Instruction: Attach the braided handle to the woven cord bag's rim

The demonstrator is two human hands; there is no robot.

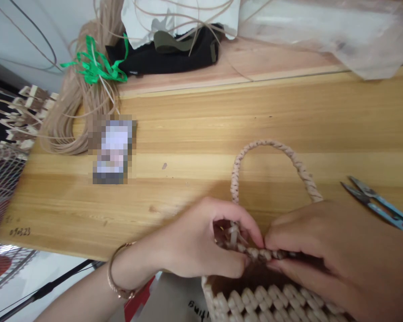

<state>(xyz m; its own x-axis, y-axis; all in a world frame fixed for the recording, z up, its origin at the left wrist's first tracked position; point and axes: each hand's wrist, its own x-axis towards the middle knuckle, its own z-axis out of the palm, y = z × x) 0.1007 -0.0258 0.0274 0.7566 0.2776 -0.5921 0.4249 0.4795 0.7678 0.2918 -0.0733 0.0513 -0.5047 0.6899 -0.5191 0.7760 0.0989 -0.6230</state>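
A woven beige basket bag [251, 306] sits at the lower right, its opening toward me. Its braided handle [265, 143] arches over the tabletop behind the rim. My left hand [211, 241] is closed around the far rim, with thumb in front and fingers behind; loose strand ends show inside its curl. Close beside it, my right hand [342, 255] pinches the same rim between thumb and forefinger. Whether a separate strand lies in that pinch is hidden. The fingertips of both hands nearly meet at the rim.
Blue-handled snips [378, 201] lie open-bladed at the right. A pixelated phone [114, 152] rests at the left near a coil of beige cord [63, 120] tied with green ribbon [94, 65]. A black pouch [174, 56] and plastic sheeting [322, 31] lie at the back.
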